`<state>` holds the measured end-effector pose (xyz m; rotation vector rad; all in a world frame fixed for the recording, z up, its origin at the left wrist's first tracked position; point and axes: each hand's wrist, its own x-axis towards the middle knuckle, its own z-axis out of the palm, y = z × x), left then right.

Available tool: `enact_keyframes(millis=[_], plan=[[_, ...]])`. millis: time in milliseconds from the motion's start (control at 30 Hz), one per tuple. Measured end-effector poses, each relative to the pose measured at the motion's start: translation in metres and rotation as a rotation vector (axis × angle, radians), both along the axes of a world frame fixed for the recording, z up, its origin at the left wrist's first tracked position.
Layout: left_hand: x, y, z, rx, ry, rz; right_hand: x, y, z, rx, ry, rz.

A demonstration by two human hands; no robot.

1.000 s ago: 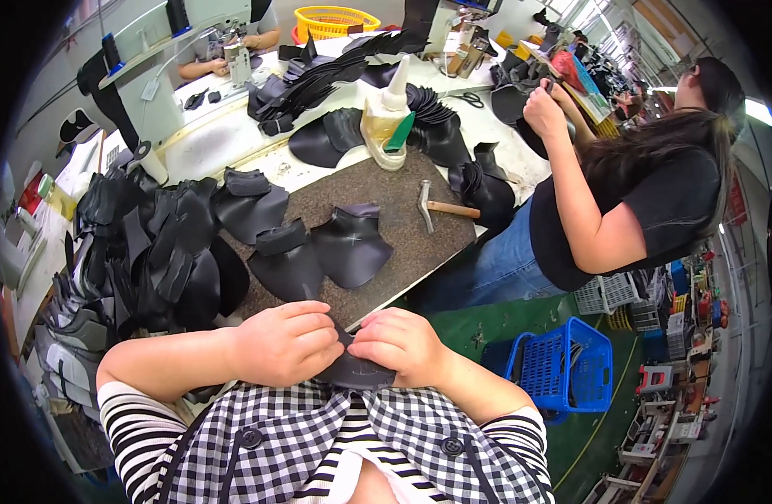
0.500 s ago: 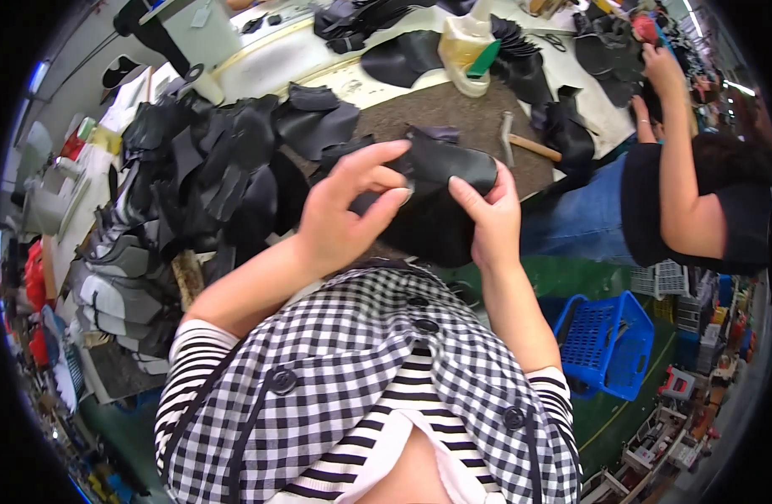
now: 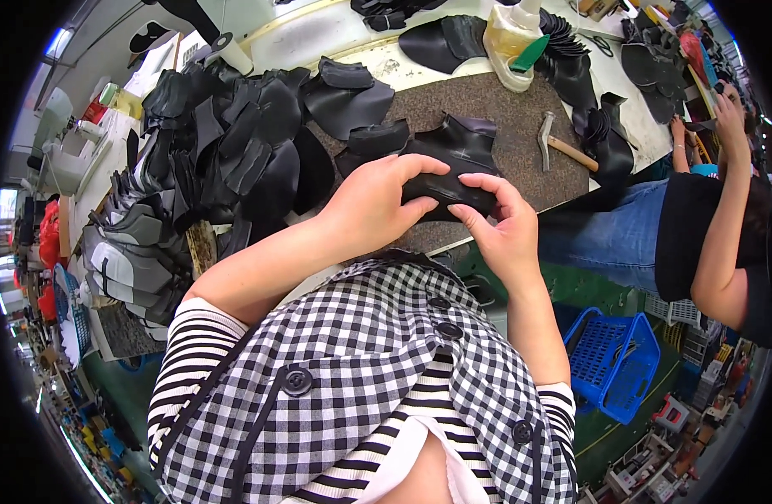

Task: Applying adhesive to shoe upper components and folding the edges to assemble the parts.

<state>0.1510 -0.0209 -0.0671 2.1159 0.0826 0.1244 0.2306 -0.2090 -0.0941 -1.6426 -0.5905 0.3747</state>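
Observation:
A black leather shoe upper (image 3: 461, 149) lies over the near part of a brown speckled mat, with its near edge turned up toward me. My left hand (image 3: 377, 202) grips that edge, fingers above and thumb below. At the right end of the same edge, my right hand (image 3: 505, 223) pinches the leather between thumb and fingers. The two hands' fingertips are close together. More black leather pieces (image 3: 373, 139) lie just beyond my left hand. To the right of the upper, a hammer (image 3: 575, 154) with a wooden handle rests on the mat.
A heap of black leather pieces (image 3: 251, 143) covers the left of the table, beside a stack of grey pieces (image 3: 129, 260). A yellowish glue bottle (image 3: 503, 42) with a green part stands at the back. Another person (image 3: 697, 218) works at right, near a blue basket (image 3: 613, 361).
The leather upper has been lowered toward the mat and its far part lies spread out. My left hand, formerly loosely raised at its edge, has come in to grip it. The view has shifted.

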Motion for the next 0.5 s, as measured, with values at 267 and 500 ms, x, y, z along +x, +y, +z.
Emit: enact_keyframes(millis=[267,500], plan=[[0.012,0.010,-0.003,-0.071,0.164,-0.024,0.018,-0.007,0.005,-0.315,-0.078,0.067],[0.011,0.016,-0.001,-0.190,0.251,-0.069,0.020,-0.010,0.006,-0.268,0.081,0.130]])
